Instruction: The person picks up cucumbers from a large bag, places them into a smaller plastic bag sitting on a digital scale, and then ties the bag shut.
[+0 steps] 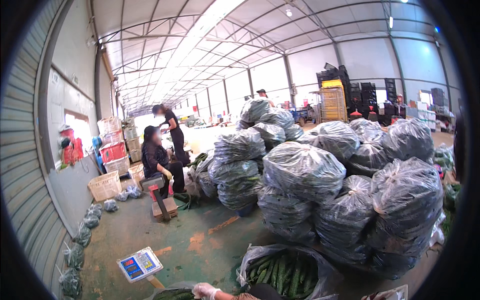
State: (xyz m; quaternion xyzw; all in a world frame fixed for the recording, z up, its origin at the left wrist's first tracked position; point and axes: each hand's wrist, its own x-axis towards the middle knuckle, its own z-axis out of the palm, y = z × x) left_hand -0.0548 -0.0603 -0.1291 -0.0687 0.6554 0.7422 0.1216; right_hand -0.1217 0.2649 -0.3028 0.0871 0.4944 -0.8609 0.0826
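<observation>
Neither of my hands is in view. Before me, at the bottom edge, a gloved hand [205, 290] reaches leftward to the rim of a plastic bag holding cucumbers [175, 294]. It appears to belong to a person low in front of me, whose patterned sleeve [240, 296] and dark, rounded cap [264, 290] are partly cut off. Right of this hand, an open plastic bag [326, 268] is full of long green cucumbers [283, 272]. A digital scale's display panel [140, 264] stands on a post to the left, its readout lit.
Tied bags of produce [303, 170] are piled high at the right. Small tied bags [76, 257] line the shutter wall [28, 187]. A person [157, 161] sits beside another scale [159, 198]; a second person [174, 131] stands behind. Plastic crates [112, 152] are stacked at the left.
</observation>
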